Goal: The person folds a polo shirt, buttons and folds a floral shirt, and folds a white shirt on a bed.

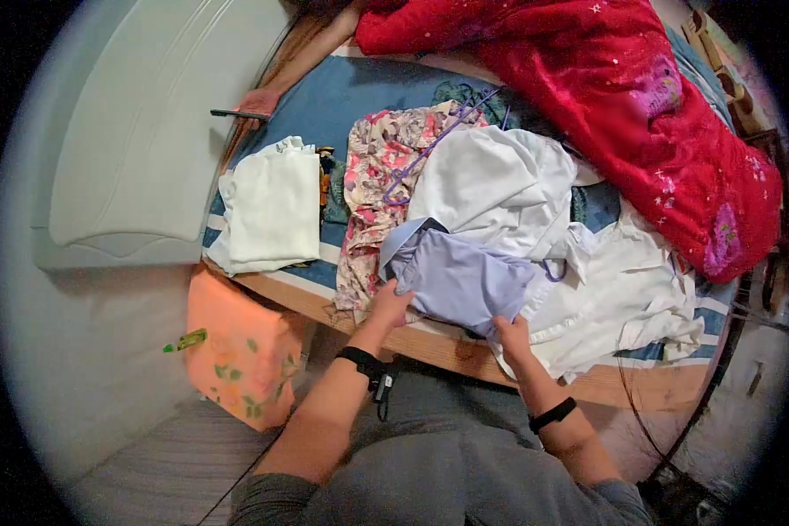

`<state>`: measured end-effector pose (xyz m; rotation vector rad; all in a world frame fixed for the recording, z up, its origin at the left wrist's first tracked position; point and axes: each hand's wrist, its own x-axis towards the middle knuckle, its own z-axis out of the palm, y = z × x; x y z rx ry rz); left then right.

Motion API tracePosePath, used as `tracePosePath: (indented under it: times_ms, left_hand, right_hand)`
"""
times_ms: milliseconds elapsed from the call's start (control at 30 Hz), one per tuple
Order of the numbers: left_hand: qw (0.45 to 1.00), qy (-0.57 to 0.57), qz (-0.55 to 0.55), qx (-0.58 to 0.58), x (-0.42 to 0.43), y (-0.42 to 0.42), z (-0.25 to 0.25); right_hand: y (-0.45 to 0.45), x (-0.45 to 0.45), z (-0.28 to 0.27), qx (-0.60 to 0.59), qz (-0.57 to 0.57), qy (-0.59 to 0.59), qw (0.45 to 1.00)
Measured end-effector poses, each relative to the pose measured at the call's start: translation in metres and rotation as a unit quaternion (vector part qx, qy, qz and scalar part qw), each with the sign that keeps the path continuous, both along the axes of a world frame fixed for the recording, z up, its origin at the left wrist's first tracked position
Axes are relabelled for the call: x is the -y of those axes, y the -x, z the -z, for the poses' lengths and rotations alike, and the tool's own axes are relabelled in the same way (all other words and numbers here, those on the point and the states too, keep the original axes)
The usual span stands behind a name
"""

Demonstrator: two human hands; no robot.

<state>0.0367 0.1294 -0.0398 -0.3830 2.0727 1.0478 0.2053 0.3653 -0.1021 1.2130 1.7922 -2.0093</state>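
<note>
A light lavender collared shirt [469,276], partly folded, lies near the bed's front edge. My left hand [393,304] is closed on its left edge, just below the collar. At its lower right corner my right hand [510,333] pinches the fabric. Behind it is a bunched white garment [491,180], with a purple hanger [430,158] partly over it. To the left lies a floral garment [366,193] in pink and cream. A white shirt [605,289] spreads out on the right.
A folded white stack [274,210] sits at the bed's left. Another person's hand [261,103] holds a phone [239,114]; a red blanket [579,96] covers the back right. Left are the pale headboard [149,131] and an orange cloth-covered stand [237,342].
</note>
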Motion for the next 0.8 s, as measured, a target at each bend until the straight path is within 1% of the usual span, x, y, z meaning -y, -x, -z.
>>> tracePosePath:
  times_ms: [33, 67, 100, 133, 167, 200, 233, 300, 333, 367, 400, 467, 500, 533, 567, 600, 633, 667, 700, 733, 767, 800]
  left_hand:
    - [0.999, 0.041, 0.027, -0.007, -0.005, 0.002, -0.016]
    - [0.999, 0.036, 0.027, -0.01, -0.004, -0.002, -0.011]
    - [0.999, 0.007, -0.005, -0.046, 0.002, -0.011, 0.004]
    - [0.996, -0.022, -0.038, -0.084, 0.011, -0.02, 0.022]
    - [0.985, -0.113, -0.127, -0.02, 0.023, -0.033, 0.051]
    - [0.984, -0.118, -0.128, -0.029, 0.024, -0.036, 0.034]
    - [0.988, -0.105, -0.111, -0.019, 0.023, -0.039, 0.008]
    - [0.992, -0.097, -0.08, -0.01, 0.022, -0.049, -0.032]
    - [0.989, -0.123, -0.076, -0.016, 0.023, -0.056, -0.047]
    - [0.986, -0.15, -0.073, -0.023, 0.025, -0.061, -0.055]
    - [0.985, -0.157, -0.066, -0.025, 0.032, -0.071, -0.057]
    - [0.966, -0.242, -0.079, -0.039, 0.047, -0.088, -0.057]
    - [0.965, -0.245, -0.082, -0.042, 0.045, -0.094, -0.071]
    - [0.968, -0.232, -0.094, -0.027, 0.044, -0.102, -0.096]
    - [0.969, -0.218, -0.113, -0.016, 0.046, -0.109, -0.113]
    - [0.967, -0.214, -0.133, -0.031, 0.05, -0.117, -0.118]
    - [0.961, -0.224, -0.162, -0.01, 0.054, -0.127, -0.121]
    - [0.954, -0.233, -0.188, 0.007, 0.059, -0.129, -0.126]
    - [0.984, -0.122, -0.129, -0.012, 0.052, -0.122, -0.174]
    - [0.97, -0.19, -0.114, -0.099, 0.064, -0.126, -0.155]
    - [0.97, -0.18, -0.153, -0.053, 0.081, -0.126, -0.136]
    - [0.966, -0.173, -0.193, -0.001, 0.084, -0.123, -0.145]
  right_hand:
    - [0.005, 0.006, -0.015, -0.01, 0.024, 0.031, 0.999]
    - [0.01, 0.01, -0.032, -0.022, 0.049, 0.063, 0.997]
    - [0.012, 0.013, -0.05, -0.008, 0.067, 0.073, 0.995]
    - [0.01, 0.013, -0.056, -0.017, 0.065, 0.07, 0.995]
    - [0.006, 0.015, -0.062, -0.03, 0.072, 0.1, 0.992]
    - [0.002, 0.016, -0.069, -0.043, 0.079, 0.13, 0.987]
    - [0.001, 0.014, -0.074, -0.052, 0.077, 0.127, 0.988]
    - [-0.01, 0.006, -0.085, -0.021, 0.039, 0.162, 0.986]
    - [-0.012, 0.003, -0.103, -0.002, 0.022, 0.177, 0.984]
    - [-0.013, 0.0, -0.122, 0.002, 0.023, 0.166, 0.986]
    - [-0.017, -0.007, -0.127, -0.004, 0.028, 0.158, 0.987]
    - [-0.024, -0.017, -0.134, 0.052, -0.081, 0.123, 0.988]
    - [-0.021, -0.017, -0.152, 0.066, -0.077, 0.152, 0.983]
    - [-0.016, -0.013, -0.186, 0.064, -0.086, 0.15, 0.983]
    - [-0.006, -0.006, -0.227, 0.075, -0.056, 0.199, 0.975]
    - [0.003, 0.001, -0.25, 0.087, -0.033, 0.25, 0.964]
    - [0.001, 0.001, -0.237, 0.081, -0.062, 0.253, 0.962]
    - [-0.006, -0.002, -0.207, 0.063, -0.089, 0.239, 0.965]
    - [0.002, 0.002, -0.192, 0.038, -0.107, 0.226, 0.967]
    - [0.015, 0.012, -0.2, 0.021, -0.118, 0.233, 0.965]
    - [0.023, 0.019, -0.209, 0.022, -0.126, 0.241, 0.962]
    - [0.027, 0.026, -0.216, 0.029, -0.132, 0.244, 0.96]
